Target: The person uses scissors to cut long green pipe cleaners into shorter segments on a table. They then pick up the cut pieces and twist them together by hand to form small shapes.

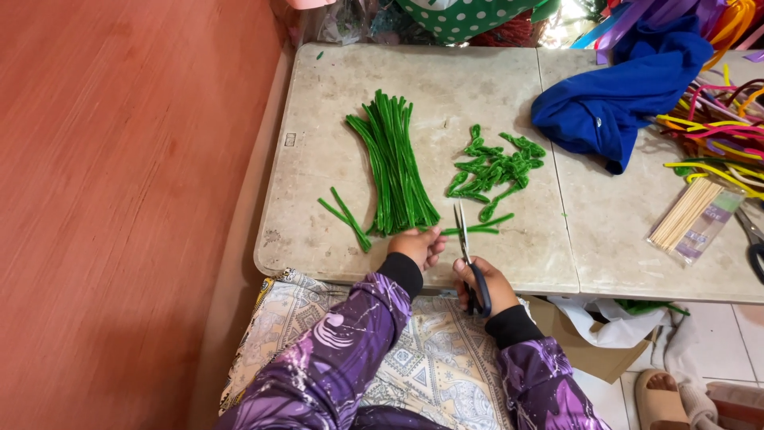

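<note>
Reaching forward over the table (334, 239) edge, the left hand (419, 246) pinches one green pipe cleaner (477, 229) between thumb and fingertips, holding it level across the tabletop. The right hand (485, 285) is closed through the handles of the scissors (465, 239), blades pointing away and parted around the stem. Both forearms, in purple sleeves, angle inward from the lap. A bundle of straight green stems (392, 163) lies just left, a heap of twisted green pieces (497, 169) beyond. A clear packet (695, 223) at right contains wooden sticks.
</note>
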